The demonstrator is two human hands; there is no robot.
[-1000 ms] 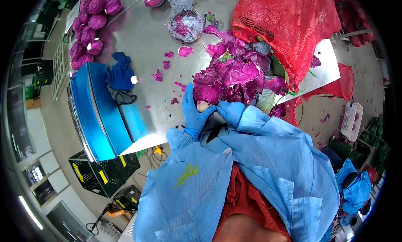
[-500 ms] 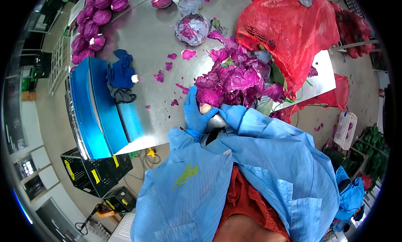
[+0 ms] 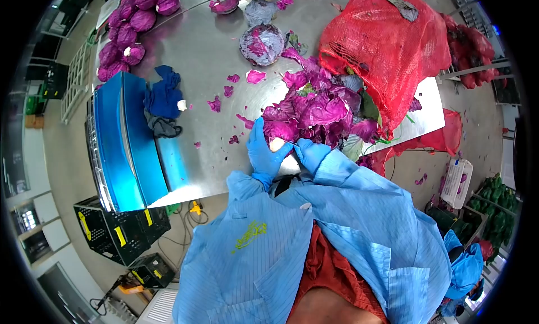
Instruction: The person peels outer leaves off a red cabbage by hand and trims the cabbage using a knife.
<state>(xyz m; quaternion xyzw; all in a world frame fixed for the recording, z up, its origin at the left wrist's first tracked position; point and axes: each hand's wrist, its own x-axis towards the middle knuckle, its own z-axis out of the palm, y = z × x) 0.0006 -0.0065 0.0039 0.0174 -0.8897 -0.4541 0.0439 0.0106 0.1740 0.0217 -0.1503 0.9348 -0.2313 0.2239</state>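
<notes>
A red cabbage (image 3: 279,130) sits at the table's near edge, its pale cut stem end turned toward me. My left hand (image 3: 264,154), in a blue glove, is closed around the cabbage's left side, thumb near the stem. My right hand (image 3: 313,154), also gloved, is closed just right of the stem. From its fingers a thin blade, seemingly of a small knife (image 3: 289,143), reaches to the stem; its handle is hidden. Behind the hands lies a heap of loose purple cabbage leaves (image 3: 323,108).
A red mesh sack (image 3: 387,49) rests at the right of the steel table (image 3: 208,155). An untrimmed cabbage (image 3: 262,44) stands farther back, and several trimmed heads (image 3: 142,20) are piled at far left. A blue bin (image 3: 132,147) and dark blue cloth (image 3: 163,92) stand left.
The camera view has shifted slightly. Both hands keep nearly the same place on the cabbage, with the blade still at its stem.
</notes>
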